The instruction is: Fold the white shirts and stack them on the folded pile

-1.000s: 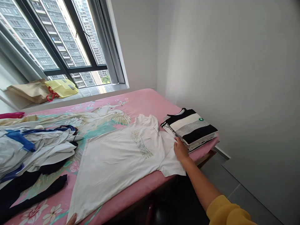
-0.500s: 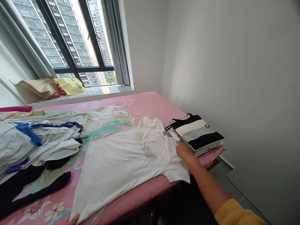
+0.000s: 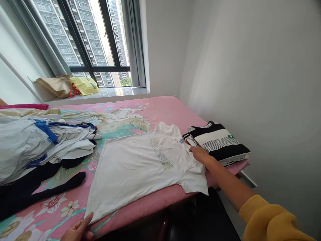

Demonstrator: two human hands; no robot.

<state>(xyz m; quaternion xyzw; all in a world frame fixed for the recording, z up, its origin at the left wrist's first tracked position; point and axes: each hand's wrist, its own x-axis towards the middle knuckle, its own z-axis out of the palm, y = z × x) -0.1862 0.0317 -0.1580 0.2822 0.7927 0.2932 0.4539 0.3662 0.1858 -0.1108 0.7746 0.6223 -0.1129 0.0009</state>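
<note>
A white T-shirt (image 3: 132, 167) lies spread out on the bed, with a printed block of text and a small round logo on it. Its collar points right and its hem left. My right hand (image 3: 200, 154) pinches the shirt's shoulder near the neckline, close beside a folded stack. At the bottom edge of the view, my left hand (image 3: 79, 229) grips the near hem corner between thumb and fingers. One sleeve hangs slightly over the bed's near edge. On top of the folded stack is a black-and-white striped shirt (image 3: 218, 139) with a green round tag.
Loose white, blue and black clothes (image 3: 62, 140) are heaped on the left of the pink flowered bedsheet (image 3: 165, 107). On the windowsill rest a brown paper bag (image 3: 55, 86) and a yellow bag (image 3: 86, 86). A wall (image 3: 250, 83) rises on the right.
My head view has turned slightly left, so everything sits further right. More of my left hand shows at the hem corner. The right hand stays near the neckline.
</note>
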